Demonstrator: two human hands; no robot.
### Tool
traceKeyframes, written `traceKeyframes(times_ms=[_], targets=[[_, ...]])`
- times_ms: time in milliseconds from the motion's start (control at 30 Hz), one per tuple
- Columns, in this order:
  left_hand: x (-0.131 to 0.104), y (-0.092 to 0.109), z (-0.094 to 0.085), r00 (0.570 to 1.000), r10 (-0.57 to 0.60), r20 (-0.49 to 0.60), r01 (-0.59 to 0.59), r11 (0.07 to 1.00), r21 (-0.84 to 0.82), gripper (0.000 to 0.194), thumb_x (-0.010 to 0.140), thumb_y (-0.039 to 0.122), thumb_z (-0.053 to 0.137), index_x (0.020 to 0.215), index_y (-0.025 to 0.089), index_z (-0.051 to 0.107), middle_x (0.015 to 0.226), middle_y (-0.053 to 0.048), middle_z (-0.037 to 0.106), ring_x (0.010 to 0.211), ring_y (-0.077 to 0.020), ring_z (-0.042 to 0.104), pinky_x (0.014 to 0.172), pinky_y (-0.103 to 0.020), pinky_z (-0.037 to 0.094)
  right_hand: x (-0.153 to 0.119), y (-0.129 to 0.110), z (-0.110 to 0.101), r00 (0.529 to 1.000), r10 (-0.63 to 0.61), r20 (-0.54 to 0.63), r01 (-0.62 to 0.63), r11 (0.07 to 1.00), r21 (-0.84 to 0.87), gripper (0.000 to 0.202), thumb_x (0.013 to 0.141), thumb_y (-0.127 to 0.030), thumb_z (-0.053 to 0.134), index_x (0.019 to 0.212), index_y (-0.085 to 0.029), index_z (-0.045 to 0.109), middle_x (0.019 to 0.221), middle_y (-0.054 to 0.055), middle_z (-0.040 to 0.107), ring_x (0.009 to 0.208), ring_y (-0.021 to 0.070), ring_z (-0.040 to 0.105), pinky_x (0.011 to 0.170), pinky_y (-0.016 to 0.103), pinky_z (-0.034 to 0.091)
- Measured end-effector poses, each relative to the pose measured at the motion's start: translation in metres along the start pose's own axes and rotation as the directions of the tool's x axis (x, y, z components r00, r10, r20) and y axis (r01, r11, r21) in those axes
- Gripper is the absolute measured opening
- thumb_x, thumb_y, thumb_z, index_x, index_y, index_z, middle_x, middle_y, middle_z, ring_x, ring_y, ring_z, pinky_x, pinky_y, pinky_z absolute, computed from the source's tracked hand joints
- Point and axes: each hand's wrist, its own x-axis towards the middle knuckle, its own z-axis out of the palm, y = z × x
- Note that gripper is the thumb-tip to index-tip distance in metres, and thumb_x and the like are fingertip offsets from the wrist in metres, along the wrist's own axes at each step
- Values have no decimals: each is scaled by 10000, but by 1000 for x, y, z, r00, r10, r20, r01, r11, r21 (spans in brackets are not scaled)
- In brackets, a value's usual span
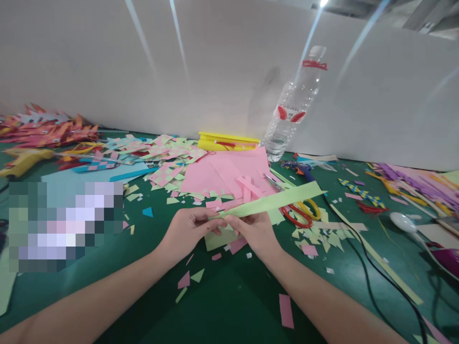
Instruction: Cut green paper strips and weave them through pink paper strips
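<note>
Green table (229, 306) littered with paper scraps, left hand (190, 229) and right hand (254, 231) both pinching the near end of a light green paper strip (276, 200), strip slanting away rightward over red-handled scissors (299, 215).

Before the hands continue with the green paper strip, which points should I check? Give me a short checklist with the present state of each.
1. Left hand pinches the green strip at its near end: ok.
2. Right hand grips the same end beside it: ok.
3. Strip is whole along its visible length: ok.
4. Far end of the strip is free of the scissors: cannot tell, it passes over them.
5. Bare green table in front of the hands: ok, only small scraps.
6. Water bottle stands away from the hands: ok.
</note>
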Motion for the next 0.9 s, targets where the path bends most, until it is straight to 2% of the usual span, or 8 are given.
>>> traceKeyframes(times_ms=[67, 167, 267, 433, 533, 700, 900], targets=[[0, 0, 0, 1000, -6, 18, 6, 1000, -22, 129, 784, 290, 626, 740, 200, 707, 624, 21, 690, 582, -107, 647, 578, -158, 497, -1, -3, 0, 1000, -16, 26, 16, 1000, 2, 207, 681, -390, 702, 682, -184, 688, 611, 8, 652, 571, 134, 588, 543, 253, 484], [1, 0, 0, 1000, 0, 30, 2, 998, -58, 131, 777, 276, 627, 715, 189, 703, 607, 20, 685, 557, -102, 645, 569, -161, 501, -3, -9, 1, 1000, -19, -18, 18, 999, -35, 189, 697, -375, 694, 674, -188, 685, 696, 29, 701, 677, 170, 641, 653, 292, 521], [3, 1, 1, 999, 9, 36, -5, 995, -99, 125, 768, 254, 619, 706, 180, 699, 589, 19, 677, 527, -104, 641, 564, -174, 510, -5, -11, 3, 998, -20, -63, 18, 999, -32, 182, 692, -359, 704, 643, -187, 674, 650, 19, 696, 648, 169, 647, 625, 283, 527], [3, 0, 2, 998, 8, 62, -3, 997, -80, 136, 766, 287, 622, 718, 184, 696, 634, 3, 689, 552, -128, 655, 584, -209, 524, -5, -7, 4, 998, -42, -36, 43, 999, 11, 175, 698, -365, 704, 655, -196, 682, 629, 5, 680, 604, 152, 629, 578, 270, 508], [2, -1, 0, 997, -1, 72, 4, 999, -42, 171, 771, 342, 619, 738, 189, 688, 669, -9, 696, 563, -147, 660, 588, -236, 533, -3, -3, 3, 999, -36, -41, 36, 999, 3, 202, 704, -383, 695, 640, -194, 668, 590, -1, 644, 540, 128, 573, 511, 250, 458], [2, -1, -4, 998, -24, 63, 23, 1000, 7, 229, 778, 410, 608, 744, 195, 676, 693, -23, 704, 557, -161, 654, 604, -265, 539, 2, 0, -4, 996, 71, 62, -77, 993, 90, 427, 757, -447, 628, 444, -169, 541, 373, -53, 412, 360, 59, 346, 398, 225, 276], [3, -1, -6, 996, -28, 83, 28, 1000, -9, 208, 788, 393, 614, 721, 202, 663, 714, -14, 710, 565, -147, 658, 599, -242, 523, 5, 3, -4, 993, 89, -74, -71, 975, 209, 488, 701, -463, 680, 395, -175, 433, 364, -72, 320, 368, 50, 262, 398, 238, 200]])
